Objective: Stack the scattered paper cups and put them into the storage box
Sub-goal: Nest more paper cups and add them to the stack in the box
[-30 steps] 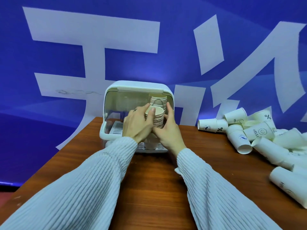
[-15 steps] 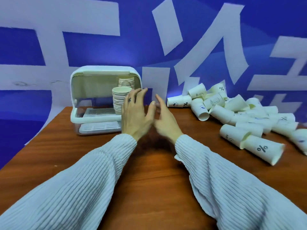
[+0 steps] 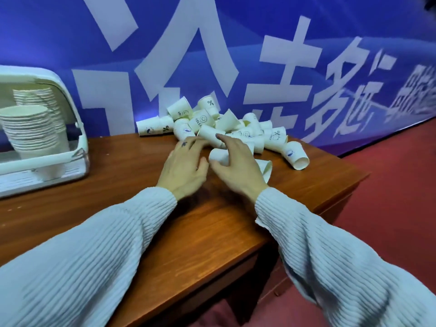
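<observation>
The fingers of the left hand are spread and released, holding nothing, their tips at the near edge of the loose paper cups. The fingers of the right hand are loosely curved over a cup lying on its side; whether they already grip it I cannot tell. Just beyond both hands the cups lie tumbled in a heap on the wooden surface, most on their sides, reaching back to the blue banner. Well to the left of the fingers stands the storage box, with two stacked columns of cups inside. The cups look light, thin-walled and easily crushed, so a gentle hold round the body near the stiffer rolled rim seems best. They would likely roll or skid if nudged.
</observation>
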The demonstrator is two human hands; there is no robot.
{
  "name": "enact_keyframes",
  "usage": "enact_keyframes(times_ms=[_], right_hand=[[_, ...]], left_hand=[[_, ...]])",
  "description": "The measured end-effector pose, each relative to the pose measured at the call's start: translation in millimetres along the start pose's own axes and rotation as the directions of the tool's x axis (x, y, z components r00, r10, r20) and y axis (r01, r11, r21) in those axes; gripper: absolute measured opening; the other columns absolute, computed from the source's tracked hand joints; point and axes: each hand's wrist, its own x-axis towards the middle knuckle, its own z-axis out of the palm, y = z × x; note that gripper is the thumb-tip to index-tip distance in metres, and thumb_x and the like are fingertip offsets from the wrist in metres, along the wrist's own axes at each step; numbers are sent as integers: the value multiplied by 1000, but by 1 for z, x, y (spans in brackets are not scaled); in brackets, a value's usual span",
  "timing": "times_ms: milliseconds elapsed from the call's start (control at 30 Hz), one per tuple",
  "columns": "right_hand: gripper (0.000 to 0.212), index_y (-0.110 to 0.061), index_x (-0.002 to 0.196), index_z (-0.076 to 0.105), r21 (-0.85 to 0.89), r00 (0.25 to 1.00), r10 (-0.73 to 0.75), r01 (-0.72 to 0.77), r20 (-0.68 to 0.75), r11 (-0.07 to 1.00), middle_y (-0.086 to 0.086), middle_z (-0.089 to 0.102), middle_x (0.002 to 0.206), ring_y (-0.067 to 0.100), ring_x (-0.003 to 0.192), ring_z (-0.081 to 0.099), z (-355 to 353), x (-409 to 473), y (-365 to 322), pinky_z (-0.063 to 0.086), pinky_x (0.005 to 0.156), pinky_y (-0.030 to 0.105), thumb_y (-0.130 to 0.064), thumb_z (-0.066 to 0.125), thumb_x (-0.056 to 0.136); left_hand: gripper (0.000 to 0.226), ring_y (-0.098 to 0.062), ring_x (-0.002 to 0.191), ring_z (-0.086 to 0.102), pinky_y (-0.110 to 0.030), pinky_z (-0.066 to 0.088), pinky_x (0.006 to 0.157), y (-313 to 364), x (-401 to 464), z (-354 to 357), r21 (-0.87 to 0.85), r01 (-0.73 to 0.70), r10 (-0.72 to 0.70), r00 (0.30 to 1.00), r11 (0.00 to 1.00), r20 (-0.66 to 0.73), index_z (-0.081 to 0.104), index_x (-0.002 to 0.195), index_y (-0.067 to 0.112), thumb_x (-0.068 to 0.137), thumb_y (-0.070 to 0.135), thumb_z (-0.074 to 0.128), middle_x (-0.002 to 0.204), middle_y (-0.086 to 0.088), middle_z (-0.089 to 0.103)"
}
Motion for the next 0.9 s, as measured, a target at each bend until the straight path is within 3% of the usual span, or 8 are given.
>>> enact_keyframes(times_ms=[133, 233, 333, 433, 567, 700, 800, 900], right_hand=[[92, -29, 154, 41, -194, 991, 108, -122, -85, 973, 1, 44, 155, 23, 146, 36, -32, -16, 55, 33, 120, 45, -71, 62, 75], [91, -29, 155, 40, -222, 983, 181, -174, 10, 959, 3, 40, 157, 26, 147, 34, -43, -25, 80, 32, 121, 47, -62, 74, 78], [82, -33, 153, 40, -206, 971, 234, -218, 54, 954, 3, 43, 150, 29, 138, 46, -43, -32, 93, 41, 113, 44, -45, 78, 81], [73, -38, 147, 41, -134, 966, 248, -236, 76, 962, -1, 44, 139, 32, 122, 59, -40, -34, 91, 47, 99, 42, -41, 76, 83], [77, -36, 147, 40, -56, 974, 158, -151, 162, 987, -2, 48, 134, 27, 125, 56, -34, -34, 73, 46, 105, 45, -47, 79, 82], [81, -40, 136, 37, 134, 987, 102, -118, 123, 984, -6, 60, 129, 18, 113, 63, -24, -27, 37, 53, 98, 46, -57, 77, 68], [75, -38, 128, 37, 271, 995, 39, -62, 90, 961, -9, 63, 117, 15, 101, 68, -13, -11, 1, 56, 94, 46, -52, 81, 69], [72, -36, 127, 38, 340, 995, -66, 37, 76, 940, -6, 61, 120, 16, 106, 66, 4, 4, -42, 54, 98, 47, -47, 84, 73]], left_hand=[[73, -27, 151, 26, -49, 34, 118, 6, 21, 31, 142, -69, 38, 977, 987, 212, 40, 153, 21, 83, 13, 55, 163, -5, 33], [89, -25, 157, 10, -45, 22, 124, 10, 32, 47, 210, -86, 12, 944, 974, 329, 17, 162, 26, 85, 13, 60, 171, -1, 14], [99, -29, 153, 15, -46, 15, 124, 11, 36, 57, 320, -103, -24, 929, 942, 370, 1, 163, 30, 87, 22, 64, 165, -4, 25], [89, -32, 132, 36, -46, 24, 115, 9, 33, 57, 488, -150, 4, 958, 860, 286, 16, 159, 36, 87, 47, 67, 144, -10, 39], [69, -26, 137, 39, -46, 20, 119, -2, 28, 44, 458, -199, 91, 965, 866, 247, 48, 135, 24, 77, 55, 70, 139, -4, 50], [60, -28, 108, 61, -44, 39, 105, -10, 16, 3, 428, -205, 132, 972, 881, 193, 48, 122, 17, 73, 47, 67, 110, -4, 63], [74, -39, 94, 65, -45, 49, 81, -16, 5, -43, 460, -105, 58, 992, 881, 116, 41, 139, 15, 78, 47, 68, 117, -12, 60], [76, -40, 91, 66, -45, 51, 78, -26, -11, -91, 479, 45, -73, 997, 876, 39, 38, 146, 20, 82, 49, 68, 127, -12, 52]])
